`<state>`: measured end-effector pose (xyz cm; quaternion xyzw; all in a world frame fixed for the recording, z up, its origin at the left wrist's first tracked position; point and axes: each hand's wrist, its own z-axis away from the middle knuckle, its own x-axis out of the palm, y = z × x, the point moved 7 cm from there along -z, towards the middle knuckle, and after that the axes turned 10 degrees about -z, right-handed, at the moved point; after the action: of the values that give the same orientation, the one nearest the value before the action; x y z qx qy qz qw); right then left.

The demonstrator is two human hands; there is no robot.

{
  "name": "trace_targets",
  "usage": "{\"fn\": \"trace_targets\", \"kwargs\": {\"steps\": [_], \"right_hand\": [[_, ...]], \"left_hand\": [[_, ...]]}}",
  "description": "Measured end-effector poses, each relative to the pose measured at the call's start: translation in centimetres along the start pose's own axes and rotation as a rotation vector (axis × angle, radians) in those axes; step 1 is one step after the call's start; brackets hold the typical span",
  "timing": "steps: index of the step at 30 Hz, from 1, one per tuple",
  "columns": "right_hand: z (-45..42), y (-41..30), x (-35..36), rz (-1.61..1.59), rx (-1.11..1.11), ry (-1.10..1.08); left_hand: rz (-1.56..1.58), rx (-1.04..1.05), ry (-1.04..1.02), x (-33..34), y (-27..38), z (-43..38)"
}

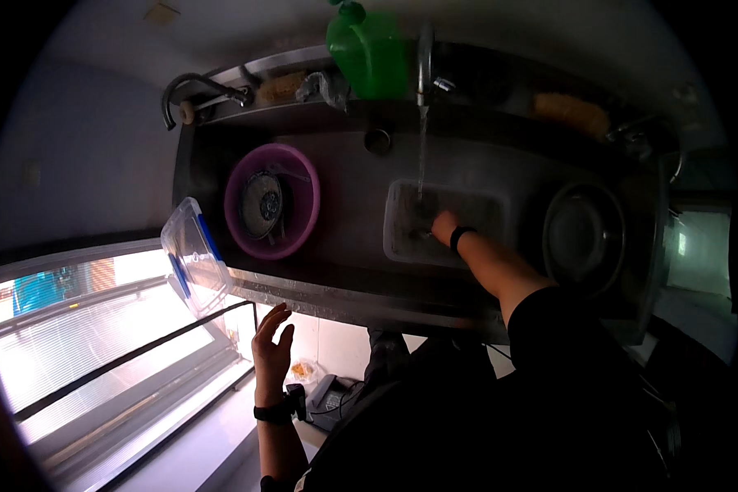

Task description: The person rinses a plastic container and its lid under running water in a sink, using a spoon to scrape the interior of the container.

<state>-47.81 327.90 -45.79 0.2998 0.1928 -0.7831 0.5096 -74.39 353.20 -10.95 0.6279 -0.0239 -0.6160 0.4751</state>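
My right hand (446, 226) reaches down into a rectangular translucent plastic container (501, 246) on the floor of a long, dark sink (350, 184). Its fingers are curled, and a small shiny spot shows beside them; whether they grip anything is too dark to tell. From the faucet (425, 67), a stream of water (423, 147) falls into the container near its back left. My left hand (272, 341) hangs in the air outside the sink's front edge, fingers apart and holding nothing. Nearest to it is a transparent plastic lid (197, 258) with blue clips, leaning at the sink's front left corner.
A pink basin (313, 209) at the sink's left holds a strainer-like round item (261, 206). At the right lies an oval metal bowl (584, 240). A green jug (369, 58) and another faucet (190, 80) stand along the back ledge. A window (98, 326) is at lower left.
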Motion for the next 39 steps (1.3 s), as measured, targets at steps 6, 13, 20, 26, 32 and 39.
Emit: {"fn": "trace_targets", "kwargs": {"steps": [6, 13, 20, 26, 32, 39], "right_hand": [[3.2, 1.8, -1.2, -0.155, 0.039, -0.001], [9.8, 5.6, -5.5, -0.815, 0.193, 0.212], [15.8, 8.0, -10.7, -1.499, 0.152, 0.593], [20.5, 5.8, -13.9, -1.812, 0.028, 0.66], [23.9, 4.3, -14.8, -2.185, -0.051, 0.561], [22.4, 5.8, -14.0, -2.227, -0.096, 0.694]], "left_hand": [[-0.065, 0.168, -0.097, 1.6, 5.8, -4.0], [0.179, 0.272, -0.281, 5.9, 10.3, -8.9], [0.515, -0.04, -0.554, 15.7, 11.6, -16.3], [0.868, -0.156, -0.641, 22.3, 16.2, -19.3], [0.509, -0.015, -0.574, 22.9, 19.1, -19.4], [0.781, 0.039, -0.649, 23.4, 19.0, -20.1]]}}
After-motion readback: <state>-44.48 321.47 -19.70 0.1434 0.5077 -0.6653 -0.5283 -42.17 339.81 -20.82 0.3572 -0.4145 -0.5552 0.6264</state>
